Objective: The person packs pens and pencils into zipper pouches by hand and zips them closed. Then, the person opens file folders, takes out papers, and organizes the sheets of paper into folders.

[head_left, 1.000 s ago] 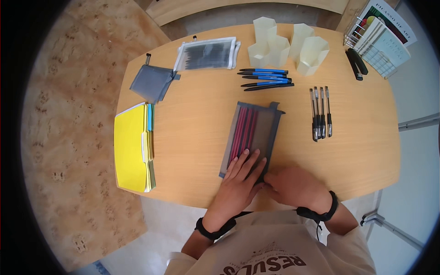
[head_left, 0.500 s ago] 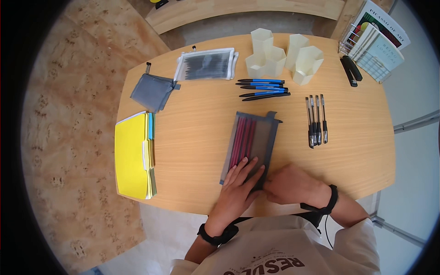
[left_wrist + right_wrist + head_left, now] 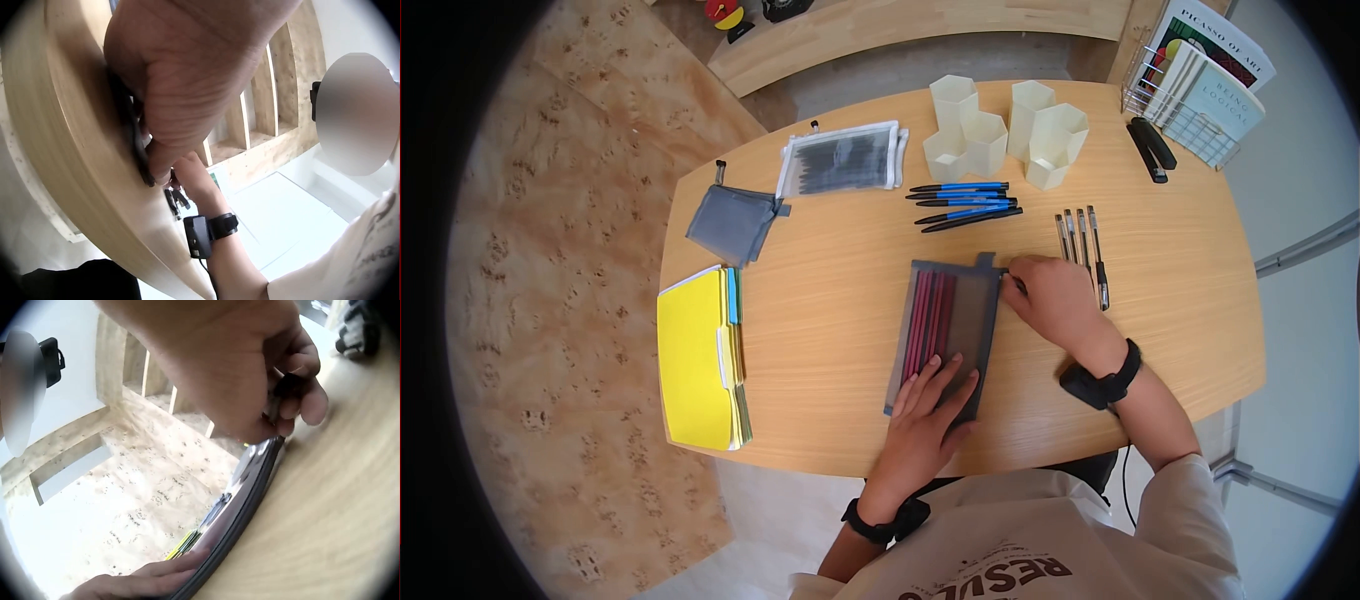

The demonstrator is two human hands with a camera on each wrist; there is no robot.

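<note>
A dark mesh zip pouch [image 3: 972, 310] lies on the table with several dark red pens [image 3: 928, 310] inside it. Spread over its lower end, the left hand [image 3: 918, 430] rests with extended fingers. At the pouch's upper right corner, the right hand [image 3: 1055, 302] pinches the small dark zip pull; in the right wrist view that hand [image 3: 250, 381] has its fingers curled round it at the end of the zip edge [image 3: 250, 500]. Close beside the right hand are clear-barrelled black pens [image 3: 1100, 270], partly covered by it.
Blue-black pens [image 3: 965, 205] lie above the pouch, with cream hexagonal holders [image 3: 985, 140] behind. Left are yellow folders [image 3: 695, 360], a folded grey pouch [image 3: 732, 222] and a white-edged pouch [image 3: 840, 160]. A stapler [image 3: 1150, 150] and wire book rack [image 3: 1190, 110] stand back right.
The right hand has moved from the pouch's lower right corner up along its right edge to the upper corner. The left hand has stayed on the lower end. The head view has shifted slightly.
</note>
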